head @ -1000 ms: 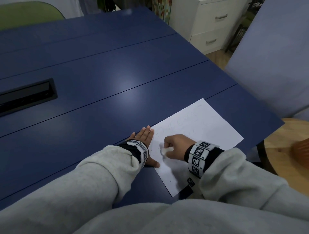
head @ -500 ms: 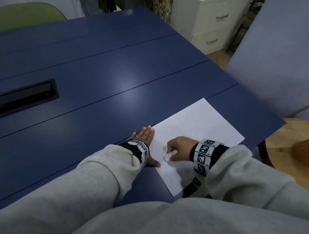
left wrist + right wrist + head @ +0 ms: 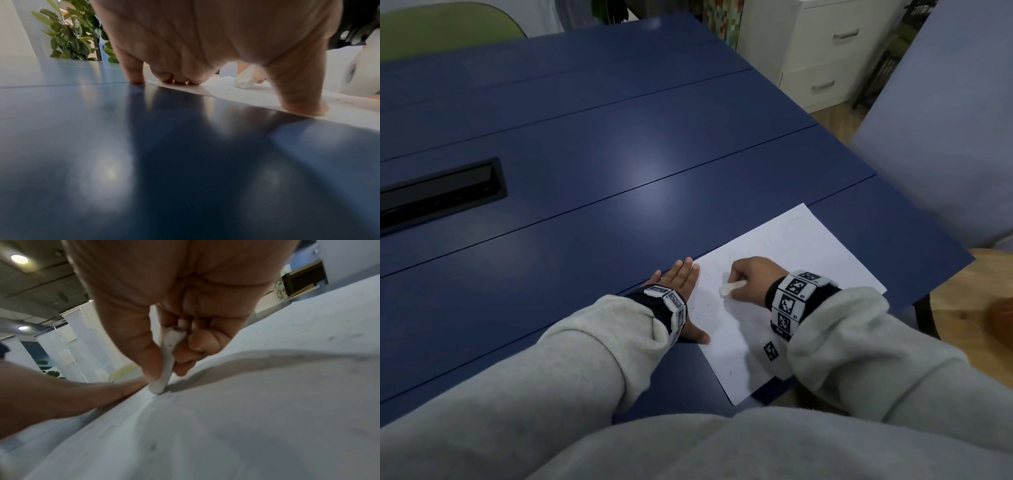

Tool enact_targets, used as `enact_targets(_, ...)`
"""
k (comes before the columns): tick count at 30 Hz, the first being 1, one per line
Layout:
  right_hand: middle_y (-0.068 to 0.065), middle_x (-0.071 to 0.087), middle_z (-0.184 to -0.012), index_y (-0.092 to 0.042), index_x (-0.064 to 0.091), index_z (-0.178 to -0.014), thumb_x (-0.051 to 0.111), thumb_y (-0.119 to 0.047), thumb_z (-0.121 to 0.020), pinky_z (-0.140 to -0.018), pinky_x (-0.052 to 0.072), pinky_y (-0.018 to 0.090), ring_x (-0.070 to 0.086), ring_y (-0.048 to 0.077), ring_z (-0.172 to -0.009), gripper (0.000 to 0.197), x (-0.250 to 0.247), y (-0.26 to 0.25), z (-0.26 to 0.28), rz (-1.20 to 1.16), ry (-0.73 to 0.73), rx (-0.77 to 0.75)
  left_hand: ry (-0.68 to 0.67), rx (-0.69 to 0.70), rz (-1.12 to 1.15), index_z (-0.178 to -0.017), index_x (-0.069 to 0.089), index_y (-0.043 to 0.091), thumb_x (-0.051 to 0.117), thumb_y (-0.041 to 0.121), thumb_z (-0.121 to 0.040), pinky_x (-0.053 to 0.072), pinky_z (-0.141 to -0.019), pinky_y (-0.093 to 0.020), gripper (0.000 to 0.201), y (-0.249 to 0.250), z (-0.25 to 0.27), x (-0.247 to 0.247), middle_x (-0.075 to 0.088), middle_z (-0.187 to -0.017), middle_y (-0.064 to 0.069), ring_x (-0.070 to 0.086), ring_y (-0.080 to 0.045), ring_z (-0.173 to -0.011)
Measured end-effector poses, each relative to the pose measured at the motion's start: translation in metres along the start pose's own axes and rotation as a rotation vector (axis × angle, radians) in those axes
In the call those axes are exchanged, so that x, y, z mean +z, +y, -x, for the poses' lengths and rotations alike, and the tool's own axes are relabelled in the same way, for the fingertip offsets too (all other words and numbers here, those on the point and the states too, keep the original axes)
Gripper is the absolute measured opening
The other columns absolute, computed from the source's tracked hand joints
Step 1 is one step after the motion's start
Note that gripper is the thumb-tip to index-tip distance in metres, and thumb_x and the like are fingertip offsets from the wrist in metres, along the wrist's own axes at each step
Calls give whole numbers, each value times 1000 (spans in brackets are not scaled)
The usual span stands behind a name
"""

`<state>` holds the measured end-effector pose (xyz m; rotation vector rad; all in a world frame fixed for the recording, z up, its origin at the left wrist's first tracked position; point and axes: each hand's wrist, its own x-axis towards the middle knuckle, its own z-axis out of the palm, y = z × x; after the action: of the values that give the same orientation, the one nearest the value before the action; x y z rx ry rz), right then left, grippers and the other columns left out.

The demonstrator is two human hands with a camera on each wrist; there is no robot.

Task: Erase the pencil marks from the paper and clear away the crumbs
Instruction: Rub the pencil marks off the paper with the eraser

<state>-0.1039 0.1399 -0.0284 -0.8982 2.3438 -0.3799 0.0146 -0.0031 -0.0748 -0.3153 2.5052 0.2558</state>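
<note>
head cam looks down over the table (image 3: 619, 164); both wrist cams sit super low, right by the paper (image 3: 808, 246); all 3 share it

White paper (image 3: 808, 253) lies flat at table's (image 3: 585, 154) near right corner, turned at angle to table edge, near corner overhanging it. Faint pencil marks (image 3: 729, 255) toward far end of sheet. Dark crumbs (image 3: 705, 301) scattered over near left part. White eraser (image 3: 731, 287), smudged grey, held tilted, lower tip touching paper near left edge.
</note>
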Motion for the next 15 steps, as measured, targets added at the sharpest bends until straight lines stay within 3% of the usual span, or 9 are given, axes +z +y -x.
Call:
enact_targets(5, -10, 57, -83, -25, 56, -75, 68, -26, -79, -69, 43, 24, 53, 10, -79, 13, 13, -11, 8, 91, -177, -117, 11, -2, -1, -148, -24, 17, 60, 79, -65, -9, -116, -40, 133, 0, 0, 2, -29, -156, 1, -22, -15, -145)
enact_targets(11, -6, 58, -85, -18, 61, -81, 68, -20, -78, -68, 43, 25, 56, 15, -81, 8, 0, -3, -6, -17, 5, -15, 11, 3, 6, -148, -25, 19, 59, 80, -65, -10, -116, -40, 133, -2, 0, 3, -29, -156, 2, -22, -15, -145)
enact_targets(15, -6, 60, -83, -22, 57, -75, 69, -22, -78, -69, 44, 26, 54, 12, -76, 12, 9, -10, 4, 18, -149, -97, 11, -6, 2, -148, -25, 19, 59, 81, -64, -10, -116, -39, 134, -1, -2, 4, -30, -156, 2, -22, -14, -145)
